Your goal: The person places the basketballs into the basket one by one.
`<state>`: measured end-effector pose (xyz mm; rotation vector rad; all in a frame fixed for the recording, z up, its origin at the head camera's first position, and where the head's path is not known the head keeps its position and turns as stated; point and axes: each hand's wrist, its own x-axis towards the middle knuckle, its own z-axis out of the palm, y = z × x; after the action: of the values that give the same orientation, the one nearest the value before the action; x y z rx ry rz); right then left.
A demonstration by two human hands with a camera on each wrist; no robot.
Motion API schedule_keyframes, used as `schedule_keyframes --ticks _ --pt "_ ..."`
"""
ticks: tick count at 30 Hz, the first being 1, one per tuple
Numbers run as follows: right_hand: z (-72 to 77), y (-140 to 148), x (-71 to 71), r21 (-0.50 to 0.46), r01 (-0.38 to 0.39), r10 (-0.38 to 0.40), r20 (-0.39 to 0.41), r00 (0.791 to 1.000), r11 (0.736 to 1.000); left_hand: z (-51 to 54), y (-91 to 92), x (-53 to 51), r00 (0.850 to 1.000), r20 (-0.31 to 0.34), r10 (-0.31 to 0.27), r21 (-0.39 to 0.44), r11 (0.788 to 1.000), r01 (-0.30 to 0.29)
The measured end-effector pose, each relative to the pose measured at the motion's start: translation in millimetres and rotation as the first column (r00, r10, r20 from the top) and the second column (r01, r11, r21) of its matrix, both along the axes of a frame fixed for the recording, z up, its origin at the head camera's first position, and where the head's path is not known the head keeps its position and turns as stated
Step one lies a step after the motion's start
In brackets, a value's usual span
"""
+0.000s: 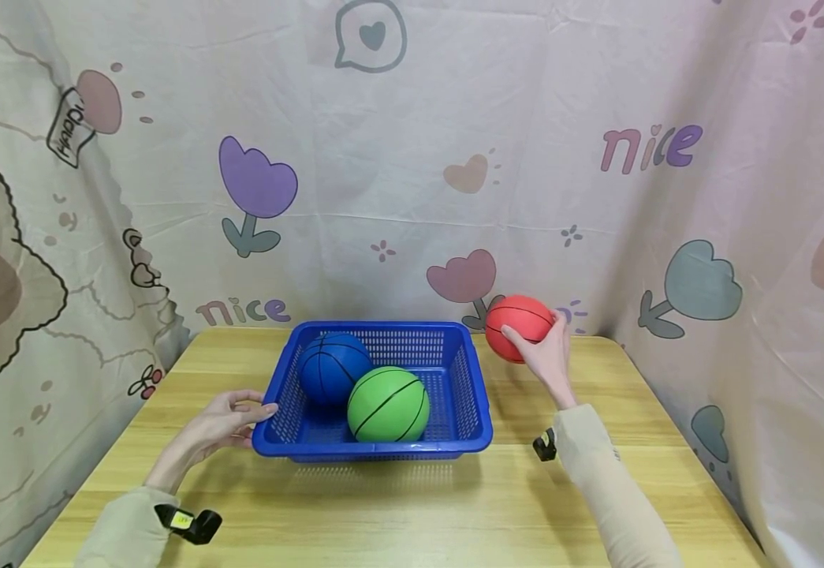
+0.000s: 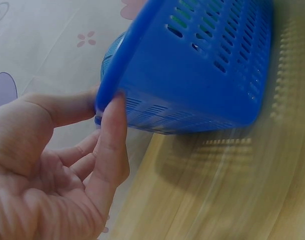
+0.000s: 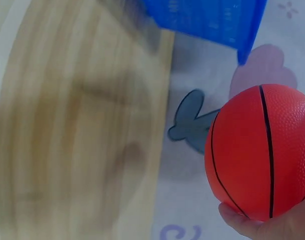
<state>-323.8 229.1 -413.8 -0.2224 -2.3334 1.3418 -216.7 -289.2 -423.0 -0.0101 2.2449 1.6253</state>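
Observation:
A blue plastic basket [image 1: 374, 450] with slotted walls stands on the table, holding a blue ball [image 1: 333, 368] and a green ball [image 1: 388, 404]. At its left rim, my left hand [image 1: 216, 426] pinches the edge between thumb and finger, as the left wrist view shows up close on the basket wall [image 2: 192, 70]. My right hand [image 1: 549, 355] grips a small red basketball [image 1: 518, 327] with black lines, held off the table to the right of the basket. In the right wrist view, the thumb lies against the red basketball [image 3: 262, 150]; its other fingers are mostly out of sight.
The light wooden table [image 1: 412, 513] reaches back to a hanging cloth [image 1: 397, 158] printed with flowers, hearts and words. More of this cloth hangs along the left and right sides. Wrist cameras [image 1: 188, 522] sit on both sleeves.

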Motion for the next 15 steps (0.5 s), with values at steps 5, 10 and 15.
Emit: schedule_keyframes --ticks 5,10,15 --pt "10.3 -14 3.4 0.001 -0.057 0.057 -0.028 0.998 0.998 0.1 0.1 0.5 1.000 0.004 0.000 0.009 1.000 0.000" --pt "16.0 -26 5.2 -0.005 -0.142 0.141 -0.044 0.989 0.990 -0.4 0.3 0.7 1.000 0.003 -0.005 0.016 1.000 0.004" --pt "19.5 -35 5.4 0.013 -0.213 0.214 -0.055 0.975 0.977 0.0 0.4 0.5 1.000 0.003 -0.002 0.013 1.000 0.002"
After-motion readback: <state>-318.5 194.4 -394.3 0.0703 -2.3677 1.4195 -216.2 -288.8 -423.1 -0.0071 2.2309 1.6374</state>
